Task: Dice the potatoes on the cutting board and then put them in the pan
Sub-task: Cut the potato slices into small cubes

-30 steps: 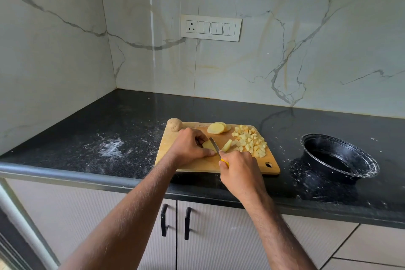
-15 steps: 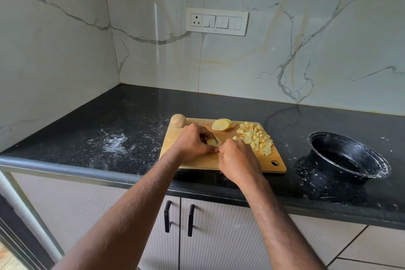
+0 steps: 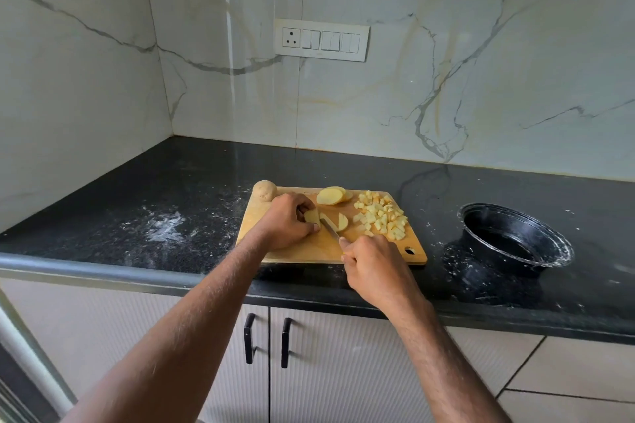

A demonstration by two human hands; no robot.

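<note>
Mid-dicing at frame centre: the left hand [image 3: 287, 225] pinched a potato slice [image 3: 312, 216], the right hand [image 3: 372, 263] gripped the knife [image 3: 330, 226]; crosswise cuts were needed next.

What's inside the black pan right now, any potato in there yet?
No potato shows in the pan: only its dark inner wall and white specks along the rim. The near wall hides part of the bottom. The diced pieces are all on the cutting board.
</note>
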